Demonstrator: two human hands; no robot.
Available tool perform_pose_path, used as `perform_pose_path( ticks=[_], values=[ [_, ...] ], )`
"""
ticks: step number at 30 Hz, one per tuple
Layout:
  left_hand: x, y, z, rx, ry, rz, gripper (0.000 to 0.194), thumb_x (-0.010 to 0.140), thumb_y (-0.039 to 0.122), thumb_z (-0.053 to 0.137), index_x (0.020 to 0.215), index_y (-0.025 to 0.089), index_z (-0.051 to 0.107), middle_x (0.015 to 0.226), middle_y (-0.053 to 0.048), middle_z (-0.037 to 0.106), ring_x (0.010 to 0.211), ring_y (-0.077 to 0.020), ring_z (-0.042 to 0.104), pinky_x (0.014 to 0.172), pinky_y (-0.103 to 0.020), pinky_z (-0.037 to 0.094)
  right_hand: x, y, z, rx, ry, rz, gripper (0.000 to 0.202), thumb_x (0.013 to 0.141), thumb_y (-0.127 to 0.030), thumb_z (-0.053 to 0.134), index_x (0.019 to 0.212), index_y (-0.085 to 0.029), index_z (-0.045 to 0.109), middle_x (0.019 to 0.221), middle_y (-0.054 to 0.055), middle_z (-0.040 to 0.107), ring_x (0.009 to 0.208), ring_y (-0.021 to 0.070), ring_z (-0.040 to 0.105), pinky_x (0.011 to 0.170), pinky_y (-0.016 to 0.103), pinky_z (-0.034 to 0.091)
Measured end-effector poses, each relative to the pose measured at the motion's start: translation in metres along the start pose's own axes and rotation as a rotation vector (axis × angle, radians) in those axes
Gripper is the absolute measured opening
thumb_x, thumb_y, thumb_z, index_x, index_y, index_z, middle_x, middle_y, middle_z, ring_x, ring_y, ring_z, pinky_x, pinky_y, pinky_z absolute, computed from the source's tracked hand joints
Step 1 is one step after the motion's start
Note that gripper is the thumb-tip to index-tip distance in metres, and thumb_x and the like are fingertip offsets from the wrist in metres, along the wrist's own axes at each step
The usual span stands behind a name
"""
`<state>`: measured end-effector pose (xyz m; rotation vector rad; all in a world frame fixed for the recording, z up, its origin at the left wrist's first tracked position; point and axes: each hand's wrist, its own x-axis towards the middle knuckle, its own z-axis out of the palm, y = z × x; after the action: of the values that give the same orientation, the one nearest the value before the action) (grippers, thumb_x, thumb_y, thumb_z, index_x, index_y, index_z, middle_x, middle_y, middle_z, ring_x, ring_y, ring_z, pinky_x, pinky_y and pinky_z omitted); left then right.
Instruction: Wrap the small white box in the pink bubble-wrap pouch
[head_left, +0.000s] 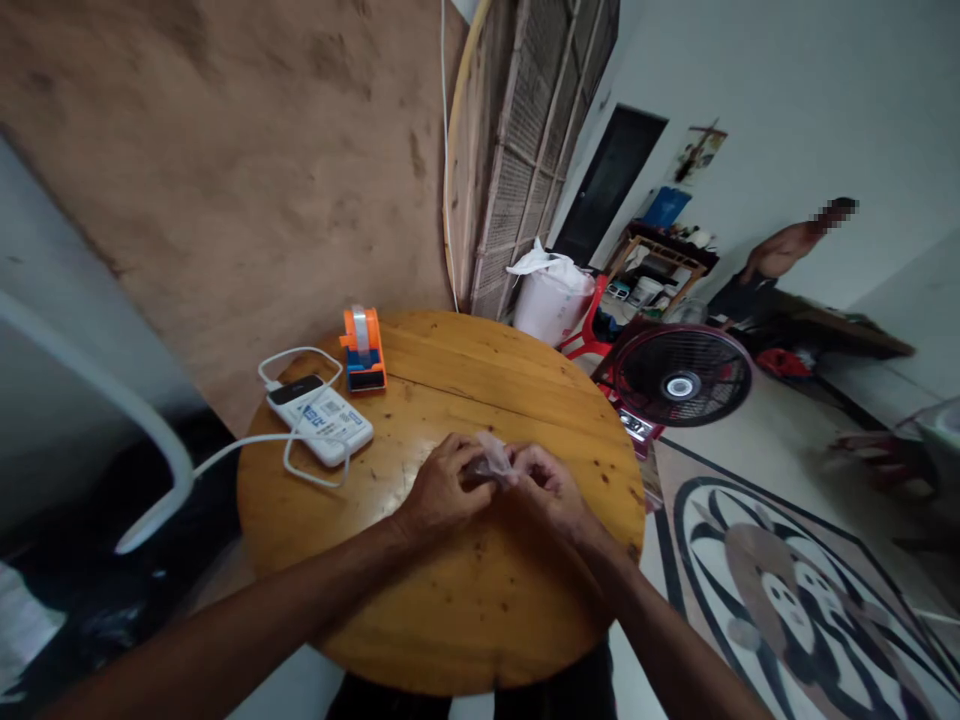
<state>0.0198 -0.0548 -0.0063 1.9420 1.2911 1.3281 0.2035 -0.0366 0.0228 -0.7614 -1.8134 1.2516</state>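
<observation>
Over the middle of the round wooden table [450, 600], both hands hold a small piece of thin translucent plastic [493, 455], which looks like a little bag. My left hand [446, 485] is closed round its left side, where something dark shows, too hidden to name. With thumb and fingers pinched together, my right hand [551, 490] grips the plastic's right edge. An orange and blue tape dispenser [365, 350] with a roll of clear tape stands at the table's far left. Nearer to me lies a white power bank [321, 420] with a label and a white cable looped over it.
A thick white tube [161, 440] crosses the left side. Just beyond the table's right edge stands a dark red fan [679, 375], with a white sack [551, 290] and a red chair [589, 330] behind. Farther back is another person [784, 250]. A brown board [225, 150] leans at the far left.
</observation>
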Motion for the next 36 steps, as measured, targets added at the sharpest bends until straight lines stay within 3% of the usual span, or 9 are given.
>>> perform_pose_path(
  ticks=[4,8,11,13,16,19,24,31,36],
  values=[
    [-0.002,-0.007,0.006,-0.001,0.031,-0.005,0.021,0.073,0.013,0.062,0.094,0.018,0.065,0.093,-0.005,0.060,0.090,-0.0187,0.059,0.082,-0.032,0.049,-0.004,0.000,0.005,-0.121,-0.015,-0.063,0.017,0.088,-0.031,0.059,0.076,-0.021,0.054,0.099,0.004,0.061,0.094,0.0173,0.058,0.087,0.031,0.044],
    [-0.005,-0.009,0.009,-0.025,0.027,-0.116,0.018,0.078,0.022,0.062,0.096,0.018,0.060,0.092,-0.005,0.062,0.085,-0.0184,0.060,0.077,-0.032,0.051,-0.008,-0.001,0.009,-0.305,0.002,-0.114,0.005,0.088,-0.026,0.058,0.086,-0.022,0.058,0.102,0.005,0.063,0.102,0.0187,0.058,0.094,0.033,0.043],
    [-0.003,-0.013,0.006,-0.006,0.022,-0.108,0.045,0.078,0.028,0.065,0.119,0.018,0.051,0.112,-0.010,0.060,0.101,-0.0223,0.060,0.087,-0.037,0.051,-0.008,-0.002,0.007,-0.388,-0.021,-0.127,0.008,0.087,-0.025,0.059,0.095,-0.022,0.060,0.102,0.005,0.065,0.102,0.0187,0.060,0.095,0.033,0.044],
    [0.003,-0.018,0.003,0.042,-0.022,-0.011,0.059,0.077,0.026,0.065,0.132,0.018,0.044,0.134,-0.015,0.049,0.123,-0.0268,0.049,0.101,-0.044,0.043,-0.008,-0.002,0.005,-0.402,-0.036,-0.145,0.007,0.087,-0.025,0.058,0.093,-0.021,0.061,0.102,0.005,0.066,0.100,0.0185,0.062,0.093,0.033,0.045],
    [0.013,-0.024,-0.003,0.093,-0.168,0.102,0.047,0.080,0.023,0.061,0.126,0.018,0.052,0.148,-0.015,0.036,0.135,-0.0286,0.036,0.111,-0.047,0.032,-0.007,0.000,0.003,-0.416,-0.046,-0.182,0.006,0.088,-0.026,0.057,0.088,-0.021,0.061,0.100,0.005,0.067,0.097,0.0173,0.063,0.088,0.031,0.048],
    [0.019,-0.027,-0.005,0.056,-0.241,0.146,0.035,0.080,0.021,0.060,0.115,0.018,0.058,0.143,-0.014,0.045,0.132,-0.0252,0.042,0.110,-0.044,0.035,-0.008,0.004,0.003,-0.499,-0.041,-0.266,0.008,0.089,-0.022,0.055,0.093,-0.021,0.061,0.102,0.006,0.068,0.098,0.0173,0.064,0.089,0.032,0.049],
    [0.017,-0.030,-0.005,-0.020,-0.245,0.137,0.028,0.078,0.016,0.059,0.106,0.017,0.054,0.135,-0.014,0.054,0.127,-0.0217,0.050,0.107,-0.041,0.040,-0.019,0.014,0.004,-0.683,-0.014,-0.445,0.014,0.088,-0.014,0.054,0.094,-0.023,0.062,0.108,0.007,0.070,0.113,0.0203,0.060,0.100,0.042,0.043],
    [0.019,-0.028,-0.007,-0.080,-0.307,0.126,0.014,0.078,0.014,0.055,0.091,0.019,0.054,0.131,-0.012,0.057,0.125,-0.0214,0.050,0.105,-0.039,0.039,-0.022,0.018,0.005,-0.646,0.004,-0.430,0.016,0.087,-0.011,0.054,0.093,-0.023,0.062,0.112,0.006,0.069,0.111,0.0183,0.060,0.099,0.039,0.044],
    [0.023,-0.011,-0.008,-0.101,-0.283,-0.033,0.013,0.081,0.024,0.056,0.093,0.019,0.057,0.115,-0.008,0.063,0.106,-0.0210,0.059,0.090,-0.034,0.046,-0.011,0.003,0.001,-0.313,0.082,-0.138,0.006,0.088,-0.023,0.057,0.084,-0.022,0.061,0.105,0.005,0.068,0.101,0.0174,0.063,0.091,0.033,0.047]
  ],
)
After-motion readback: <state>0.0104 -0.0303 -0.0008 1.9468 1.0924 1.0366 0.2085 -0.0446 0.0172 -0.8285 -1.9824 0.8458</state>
